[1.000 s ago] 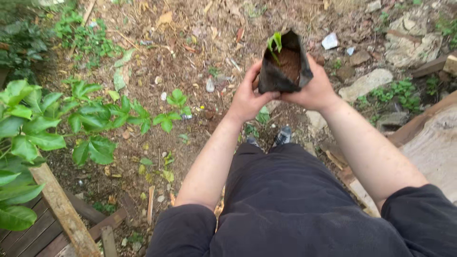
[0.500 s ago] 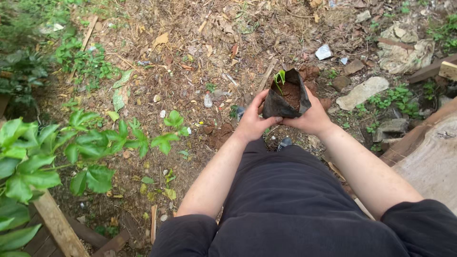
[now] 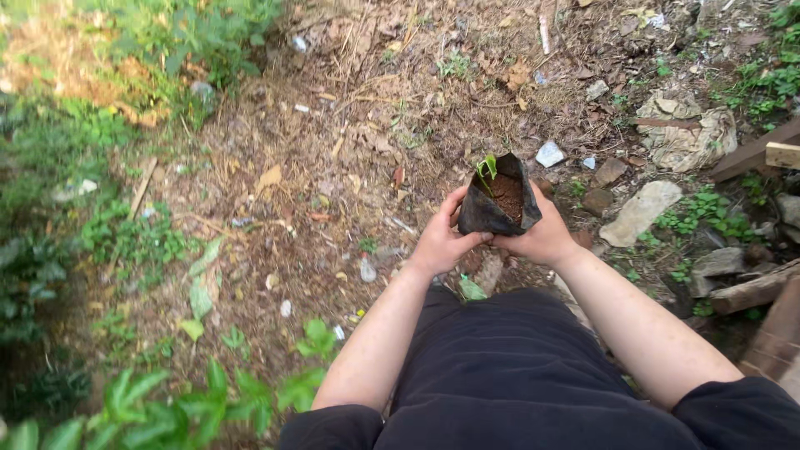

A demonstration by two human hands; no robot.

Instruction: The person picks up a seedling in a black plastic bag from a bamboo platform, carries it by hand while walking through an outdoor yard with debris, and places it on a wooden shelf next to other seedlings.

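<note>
- I hold a black nursery bag point(image 3: 493, 210) in both hands, out in front of my dark trousers point(image 3: 508, 367), above bare ground.
- The bag is soft black plastic, creased, its mouth open and tilted a little; brown soil point(image 3: 507, 193) fills it close to the rim.
- A small green seedling point(image 3: 486, 169) stands at the bag's left rim, a couple of bright leaves, thin stem.
- My left hand point(image 3: 440, 242) is wrapped on the bag's left side and base, thumb laid across the front lower edge, fingers curled behind.
- My right hand point(image 3: 543, 233) cups the bag's right side, fingers closed round it; both hands meet under the bag, touching.
- Hidden: the bag's bottom and back sit behind my palms; most fingertips are out of sight.
- Hard to read: the left part of the view is blurred, so the plants there are only green smears; the leafy plant point(image 3: 175, 408) well below-left of the bag is soft and cut by the bottom edge.
- Cut off: my arms and sleeves run out at the bottom edge.
- Right of the bag: a flat pale stone point(image 3: 640, 212) near, smaller stones just beside the bag's right rim, a crumpled grey rock mass point(image 3: 687, 133) farther up-right, wooden planks point(image 3: 754, 154) at the right edge.
- Left of and beyond the bag: open brown dirt point(image 3: 333, 175) with dry leaves, twigs and small pale scraps, nothing tall.
- Weeds point(image 3: 196, 33) far up-left of the bag.
</note>
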